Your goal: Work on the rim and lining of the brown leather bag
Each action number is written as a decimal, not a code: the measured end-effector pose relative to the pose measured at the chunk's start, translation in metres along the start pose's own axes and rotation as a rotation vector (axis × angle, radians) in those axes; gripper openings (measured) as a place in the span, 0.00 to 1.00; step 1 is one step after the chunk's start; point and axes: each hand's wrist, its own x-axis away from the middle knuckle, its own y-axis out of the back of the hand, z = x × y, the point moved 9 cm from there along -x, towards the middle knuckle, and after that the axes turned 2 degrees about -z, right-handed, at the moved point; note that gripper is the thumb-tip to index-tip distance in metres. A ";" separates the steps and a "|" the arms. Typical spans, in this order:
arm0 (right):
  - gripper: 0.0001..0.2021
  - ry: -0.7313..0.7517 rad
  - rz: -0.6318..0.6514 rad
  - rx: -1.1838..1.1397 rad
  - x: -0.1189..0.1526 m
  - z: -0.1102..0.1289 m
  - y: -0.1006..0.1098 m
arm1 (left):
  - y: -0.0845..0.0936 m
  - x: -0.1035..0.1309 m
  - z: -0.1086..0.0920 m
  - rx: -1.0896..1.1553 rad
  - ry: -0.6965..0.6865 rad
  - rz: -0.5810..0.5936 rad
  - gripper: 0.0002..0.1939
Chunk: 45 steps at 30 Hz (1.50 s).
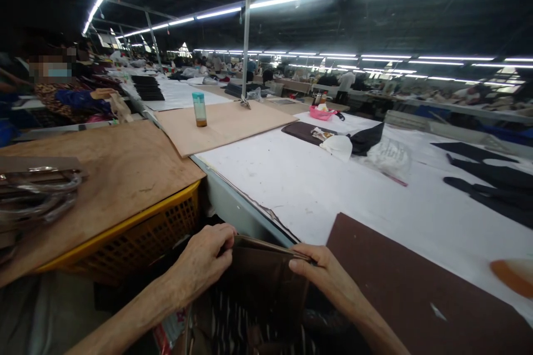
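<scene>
Here, two hands hold a brown leather piece [266, 277] by its top edge.
The left hand [204, 260] and right hand [320, 272] pinch it tight, low beside the white table [300, 183]; it might slip down by the yellow basket [137, 233].

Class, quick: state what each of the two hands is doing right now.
Left hand: closed, pinching the left top edge of the brown folded piece.
Right hand: closed, gripping the same piece's right top edge.
</scene>
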 end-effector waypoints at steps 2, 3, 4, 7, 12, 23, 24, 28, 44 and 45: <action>0.15 0.001 0.036 -0.064 -0.001 -0.001 -0.002 | 0.001 -0.001 0.000 0.005 0.012 -0.006 0.04; 0.16 0.005 0.061 -0.094 -0.001 -0.001 -0.003 | 0.002 -0.002 0.000 0.010 0.014 -0.006 0.04; 0.17 0.011 0.084 -0.114 -0.001 -0.001 -0.004 | 0.002 -0.003 0.000 0.014 0.017 -0.003 0.04; 0.19 0.011 0.121 -0.134 -0.002 -0.003 -0.004 | 0.002 -0.004 -0.001 0.019 0.025 0.022 0.05; 0.22 -0.048 0.158 -0.168 -0.003 -0.013 -0.006 | 0.000 -0.003 -0.003 0.021 0.066 0.058 0.04; 0.19 -0.010 0.048 0.068 -0.008 -0.007 -0.001 | 0.001 -0.005 0.004 0.084 0.054 0.069 0.02; 0.19 -0.004 0.012 0.121 -0.008 -0.005 0.001 | 0.000 -0.005 0.006 0.077 0.045 0.058 0.03; 0.16 0.036 -0.094 0.251 -0.005 0.000 0.007 | -0.002 -0.004 0.007 0.042 0.012 0.019 0.05; 0.12 0.238 -0.257 0.651 -0.004 0.010 -0.002 | -0.011 0.000 0.005 -0.051 0.034 -0.026 0.06; 0.12 0.238 -0.262 0.684 -0.005 0.011 -0.004 | -0.011 0.000 0.005 -0.056 0.032 -0.026 0.05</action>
